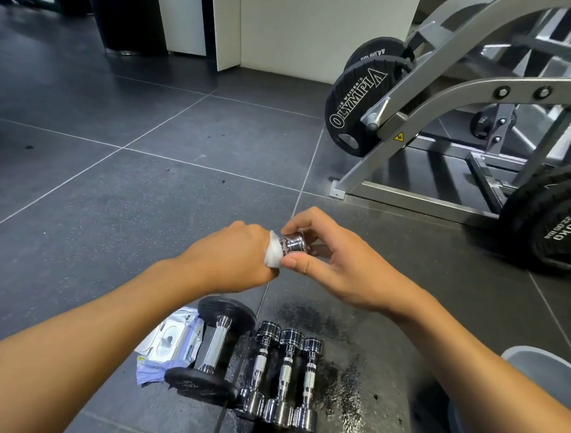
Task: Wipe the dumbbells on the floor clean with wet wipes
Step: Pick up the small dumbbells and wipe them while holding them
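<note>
We're in a gym, no question: black Olympia weight plates [356, 107] loaded on a grey steel machine frame [449, 102], a plate marked 10KG [561, 230] at the right, chrome dumbbells [284, 375] and a black-headed dumbbell [214, 348] lined up on the dark tiled floor [113, 190].

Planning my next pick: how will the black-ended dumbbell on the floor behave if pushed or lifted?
The black-ended dumbbell likely rolls sideways on its round ends. Solid-looking, so probably heavy for its size. Its textured handle should resist slipping.
</note>
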### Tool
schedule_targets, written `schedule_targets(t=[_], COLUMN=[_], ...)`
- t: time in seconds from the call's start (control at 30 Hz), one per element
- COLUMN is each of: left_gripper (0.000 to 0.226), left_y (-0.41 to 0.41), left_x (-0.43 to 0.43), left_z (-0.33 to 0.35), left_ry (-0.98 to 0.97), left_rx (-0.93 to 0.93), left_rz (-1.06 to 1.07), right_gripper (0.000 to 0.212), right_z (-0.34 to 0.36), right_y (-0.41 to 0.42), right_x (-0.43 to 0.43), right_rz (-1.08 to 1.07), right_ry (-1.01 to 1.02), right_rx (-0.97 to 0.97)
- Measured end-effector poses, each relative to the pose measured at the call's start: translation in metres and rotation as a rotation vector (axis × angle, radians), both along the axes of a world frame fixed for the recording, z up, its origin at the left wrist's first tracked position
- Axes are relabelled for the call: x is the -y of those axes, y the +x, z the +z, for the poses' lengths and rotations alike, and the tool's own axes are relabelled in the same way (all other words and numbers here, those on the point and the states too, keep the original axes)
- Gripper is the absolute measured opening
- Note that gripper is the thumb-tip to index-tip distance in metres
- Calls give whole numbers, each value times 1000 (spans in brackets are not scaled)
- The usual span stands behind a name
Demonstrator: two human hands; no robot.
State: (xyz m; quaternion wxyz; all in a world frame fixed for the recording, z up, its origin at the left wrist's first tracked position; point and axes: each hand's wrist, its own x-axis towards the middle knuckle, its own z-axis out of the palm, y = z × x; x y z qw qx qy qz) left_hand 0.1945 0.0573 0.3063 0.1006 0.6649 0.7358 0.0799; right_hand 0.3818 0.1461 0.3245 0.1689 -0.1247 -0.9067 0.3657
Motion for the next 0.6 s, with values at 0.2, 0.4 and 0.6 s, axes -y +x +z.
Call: schedule_targets(t=[0.2,0.4,0.6], left_gripper=[34,32,22], left_y=[2,4,11], left_x=[12,10,5], left_z=[16,13,15], left_ry=[-138,-101,17], left_rx=[524,337,26], left_rz=[35,25,-14], right_gripper=[29,33,20], right_z=[3,-2,-9], right_y=[-3,-1,-10], right_x=[1,4,13], right_rz=[125,23,-156], right_ry=[264,109,-1], right_rx=[-87,-8,-23])
